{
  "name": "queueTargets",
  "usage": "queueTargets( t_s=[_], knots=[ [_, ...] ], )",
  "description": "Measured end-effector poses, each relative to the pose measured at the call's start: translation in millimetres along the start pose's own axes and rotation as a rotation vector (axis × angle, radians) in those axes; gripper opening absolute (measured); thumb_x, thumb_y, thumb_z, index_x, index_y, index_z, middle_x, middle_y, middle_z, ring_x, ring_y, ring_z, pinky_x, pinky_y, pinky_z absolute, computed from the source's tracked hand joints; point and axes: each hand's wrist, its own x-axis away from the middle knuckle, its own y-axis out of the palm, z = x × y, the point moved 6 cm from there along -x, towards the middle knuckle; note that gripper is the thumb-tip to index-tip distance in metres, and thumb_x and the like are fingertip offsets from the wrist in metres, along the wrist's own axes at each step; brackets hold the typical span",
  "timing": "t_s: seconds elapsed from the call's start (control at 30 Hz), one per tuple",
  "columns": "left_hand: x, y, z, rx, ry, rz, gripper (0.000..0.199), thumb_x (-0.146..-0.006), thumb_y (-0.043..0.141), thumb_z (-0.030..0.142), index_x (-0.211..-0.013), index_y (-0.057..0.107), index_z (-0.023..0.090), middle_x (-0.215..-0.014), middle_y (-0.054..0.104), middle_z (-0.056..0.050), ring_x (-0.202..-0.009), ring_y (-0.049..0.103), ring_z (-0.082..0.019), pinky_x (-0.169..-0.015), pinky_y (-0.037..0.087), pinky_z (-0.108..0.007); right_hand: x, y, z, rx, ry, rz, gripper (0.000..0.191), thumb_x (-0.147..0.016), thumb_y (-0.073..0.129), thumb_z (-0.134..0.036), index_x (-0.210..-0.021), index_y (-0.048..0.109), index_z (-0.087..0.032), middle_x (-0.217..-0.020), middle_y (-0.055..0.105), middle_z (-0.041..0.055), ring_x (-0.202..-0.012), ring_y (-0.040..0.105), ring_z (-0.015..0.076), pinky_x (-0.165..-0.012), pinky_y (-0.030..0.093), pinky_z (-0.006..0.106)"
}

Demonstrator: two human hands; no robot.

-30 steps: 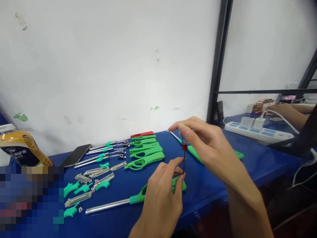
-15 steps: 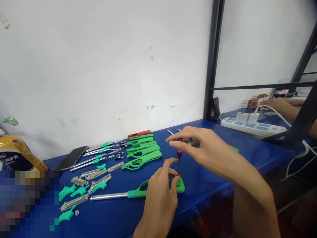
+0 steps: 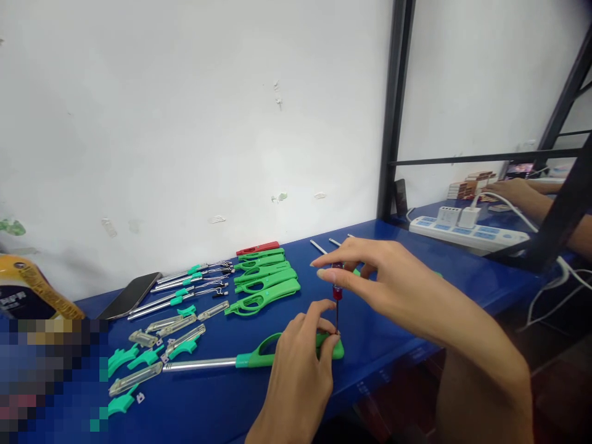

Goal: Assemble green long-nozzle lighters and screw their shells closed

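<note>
My right hand (image 3: 370, 265) pinches the red handle of a screwdriver (image 3: 338, 292) between thumb and fingers. The screwdriver stands upright, its thin shaft reaching down to the handle end of a green long-nosed lighter (image 3: 261, 354). Over that handle my left hand (image 3: 303, 364) is closed, holding it on the blue table, with thumb and fingertips close around the screwdriver's tip. What lies under the tip is hidden by the fingers. The lighter's metal tube (image 3: 198, 365) points left.
Several green lighter shells (image 3: 266, 296) and a red one (image 3: 258, 248) lie behind. To the left are metal tubes with wires (image 3: 160, 303), clear tanks (image 3: 136, 377), teal triggers (image 3: 121, 404), a phone (image 3: 130, 296) and a yellow bottle (image 3: 34, 287). A power strip (image 3: 467, 234) sits right, near another person's hand (image 3: 515, 190).
The view has shifted slightly. My right hand still grips the screwdriver, with its fingers a little changed around the handle. My left hand stays on the lighter.
</note>
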Motion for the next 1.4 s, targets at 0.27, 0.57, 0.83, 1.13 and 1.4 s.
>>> queueTargets(
  t_s=[0.27, 0.57, 0.83, 1.13, 1.4],
  knots=[
    [3.0, -1.4, 0.7, -0.134, 0.049, -0.031, 0.035, -0.097, 0.057, 0.008, -0.126, 0.065, 0.026, -0.105, 0.076, -0.004, -0.101, 0.07, -0.03, -0.093, 0.052, -0.048, 0.9, 5.8, 5.3, 0.052, -0.032, -0.083, 0.018, -0.099, 0.072, -0.045, -0.107, 0.084, -0.033, -0.095, 0.08, 0.0002, -0.084, 0.069, 0.0228, -0.076, 0.051, 0.034],
    [16.0, -18.6, -4.9, -0.462, 0.125, -0.251, 0.031, -0.102, 0.06, 0.017, -0.13, 0.068, 0.024, -0.127, 0.069, -0.009, -0.114, 0.065, -0.033, -0.103, 0.052, -0.057, -2.9, 11.8, -2.9, 0.139, 0.01, -0.07, 0.017, -0.097, 0.075, -0.047, -0.091, 0.081, -0.032, -0.09, 0.075, -0.0018, -0.088, 0.07, 0.0214, -0.073, 0.047, 0.034],
    [30.3, -40.0, -15.6, -0.63, 0.225, -0.214, 0.033, -0.104, 0.056, 0.016, -0.134, 0.066, 0.022, -0.123, 0.067, -0.01, -0.107, 0.066, -0.03, -0.095, 0.056, -0.052, -2.7, 24.3, -7.1, 0.13, -0.094, -0.148, 0.033, -0.111, 0.054, -0.037, -0.137, 0.071, -0.028, -0.122, 0.08, 0.0029, -0.124, 0.069, 0.029, -0.105, 0.048, 0.045],
    [34.9, -63.0, -8.9, -0.915, 0.498, 0.033, 0.029, -0.098, 0.057, 0.009, -0.125, 0.062, 0.017, -0.113, 0.067, -0.012, -0.096, 0.065, -0.033, -0.075, 0.053, -0.046, -7.9, 20.8, -28.7, -0.04, -0.221, -0.013, 0.024, -0.108, 0.063, -0.029, -0.128, 0.076, -0.032, -0.113, 0.083, -0.005, -0.094, 0.077, 0.0172, -0.088, 0.055, 0.03],
    [51.2, -102.6, 16.1, -1.056, 0.647, 0.242, 0.031, -0.109, 0.046, 0.019, -0.138, 0.055, 0.015, -0.122, 0.063, -0.015, -0.11, 0.058, -0.035, -0.09, 0.043, -0.047, 12.8, 1.4, -62.8, -0.308, -0.519, 0.125, 0.024, -0.106, 0.063, -0.015, -0.126, 0.073, -0.024, -0.12, 0.08, -0.0023, -0.099, 0.074, 0.0117, -0.088, 0.058, 0.023]
  ],
)
